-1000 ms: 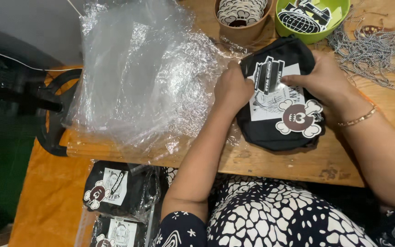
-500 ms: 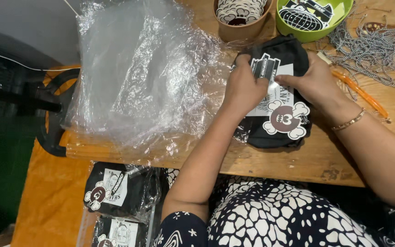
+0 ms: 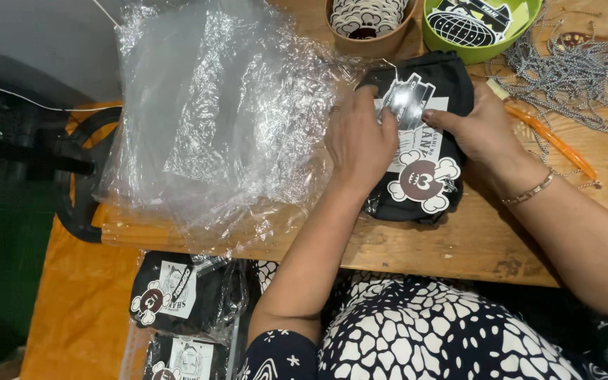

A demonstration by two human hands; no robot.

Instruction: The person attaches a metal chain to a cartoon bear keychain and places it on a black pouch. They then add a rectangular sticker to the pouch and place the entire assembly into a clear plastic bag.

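I see both forearms reach forward and come close together. My left hand [image 3: 360, 141] lies palm down, knuckles up, fingers bent and pressing downward. My right hand [image 3: 483, 130] is beside it, nearly touching, thumb and fingertips pinched together. The right wrist wears a thin bracelet [image 3: 529, 191].

A black pouch [image 3: 427, 141] is seen with white-and-maroon tags; above it a lime-green bowl [image 3: 483, 42], right of it an orange tube [image 3: 554, 144].
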